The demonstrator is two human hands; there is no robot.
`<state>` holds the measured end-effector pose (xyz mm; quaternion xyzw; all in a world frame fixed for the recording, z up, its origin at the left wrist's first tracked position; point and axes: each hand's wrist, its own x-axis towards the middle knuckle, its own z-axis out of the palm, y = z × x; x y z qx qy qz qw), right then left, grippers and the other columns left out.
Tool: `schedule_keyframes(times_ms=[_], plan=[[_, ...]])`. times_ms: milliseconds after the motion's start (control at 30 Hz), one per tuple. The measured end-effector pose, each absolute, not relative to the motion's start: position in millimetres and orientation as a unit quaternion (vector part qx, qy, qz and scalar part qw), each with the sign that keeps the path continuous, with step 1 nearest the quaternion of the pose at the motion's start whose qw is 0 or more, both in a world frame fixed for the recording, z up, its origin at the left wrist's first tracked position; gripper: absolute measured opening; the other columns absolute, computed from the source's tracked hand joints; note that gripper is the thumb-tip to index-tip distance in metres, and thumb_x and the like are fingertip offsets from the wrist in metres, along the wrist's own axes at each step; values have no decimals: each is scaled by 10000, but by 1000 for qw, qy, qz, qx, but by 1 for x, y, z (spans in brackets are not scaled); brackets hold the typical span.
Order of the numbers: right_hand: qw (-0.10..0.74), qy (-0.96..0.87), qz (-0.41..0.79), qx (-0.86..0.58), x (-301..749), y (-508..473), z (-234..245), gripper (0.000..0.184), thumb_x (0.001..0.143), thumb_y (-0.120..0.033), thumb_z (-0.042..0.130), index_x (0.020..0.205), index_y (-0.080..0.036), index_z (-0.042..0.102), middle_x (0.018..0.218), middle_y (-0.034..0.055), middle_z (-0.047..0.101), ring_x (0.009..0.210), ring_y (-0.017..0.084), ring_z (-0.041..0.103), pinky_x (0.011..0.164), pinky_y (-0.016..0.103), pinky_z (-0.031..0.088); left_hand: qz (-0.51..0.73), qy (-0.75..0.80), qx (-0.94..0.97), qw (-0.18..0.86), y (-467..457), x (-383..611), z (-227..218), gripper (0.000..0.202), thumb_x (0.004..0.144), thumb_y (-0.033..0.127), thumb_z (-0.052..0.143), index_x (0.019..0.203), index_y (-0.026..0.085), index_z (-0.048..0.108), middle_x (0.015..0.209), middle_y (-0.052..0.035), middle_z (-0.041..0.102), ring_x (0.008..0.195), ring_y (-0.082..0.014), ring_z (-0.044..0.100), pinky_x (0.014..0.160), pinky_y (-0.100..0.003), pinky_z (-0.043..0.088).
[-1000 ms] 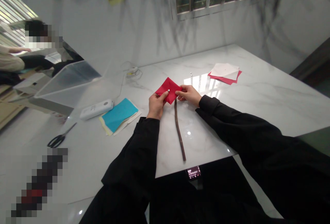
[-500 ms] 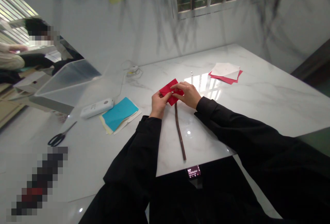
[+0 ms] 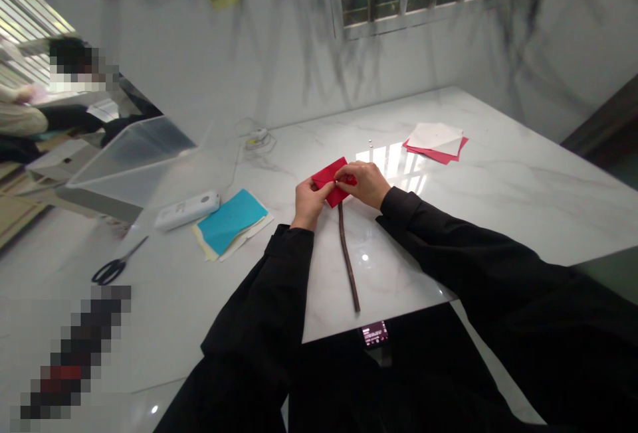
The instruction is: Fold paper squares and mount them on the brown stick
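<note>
A red sheet of paper (image 3: 328, 174) with creases is held above the table, its left side gripped between thumb and fingers of my left hand (image 3: 308, 204). My right hand (image 3: 369, 184) reaches over the sheet from the right, thumb and fingertips pinched near its middle. At that pinch shows a small shiny piece (image 3: 335, 182), too tiny to name and partly covered by the fingers. Below the paper a thin brown stick (image 3: 347, 260) lies on the table, pointing towards me; its far end is hidden under the sheet.
Blue paper (image 3: 232, 220) lies on pale sheets at left, near a white device (image 3: 187, 211) and scissors (image 3: 118, 267). Red and white papers (image 3: 435, 139) lie at the back right. Small shiny bits (image 3: 370, 144) sit beyond my hands. A clear bin (image 3: 129, 161) stands far left; another person sits beyond.
The red paper and both hands have shifted slightly right and down. My right fingers have closed in more tightly around the small shiny piece at the paper's middle.
</note>
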<state>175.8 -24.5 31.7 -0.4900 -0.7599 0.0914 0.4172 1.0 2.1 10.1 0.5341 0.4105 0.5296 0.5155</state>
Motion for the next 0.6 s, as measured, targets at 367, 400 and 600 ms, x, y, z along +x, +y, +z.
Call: schedule_keyframes(times_ms=[367,400,600], plan=[[436,-743,163,-481,174,-24,27,66,841,-100,708,866,-158,730,790,17,736,705,127,632,726,252,481,531,445,556,458,4,0,7,418,602,365,899,907,128,739,851,-72,778,778,-198,695,757,-310,538],[430,-747,165,-480,175,-23,26,70,837,-95,708,861,-156,732,782,16,732,697,124,625,718,249,476,530,447,558,456,5,0,6,412,606,364,893,908,130,738,854,-73,777,781,-199,694,757,-310,537],[387,-760,182,-490,182,-20,24,108,841,-92,690,894,-147,767,756,11,716,669,109,592,705,237,455,533,471,561,423,10,-1,1,338,633,330,845,887,144,721,847,-64,752,779,-193,670,740,-298,523]])
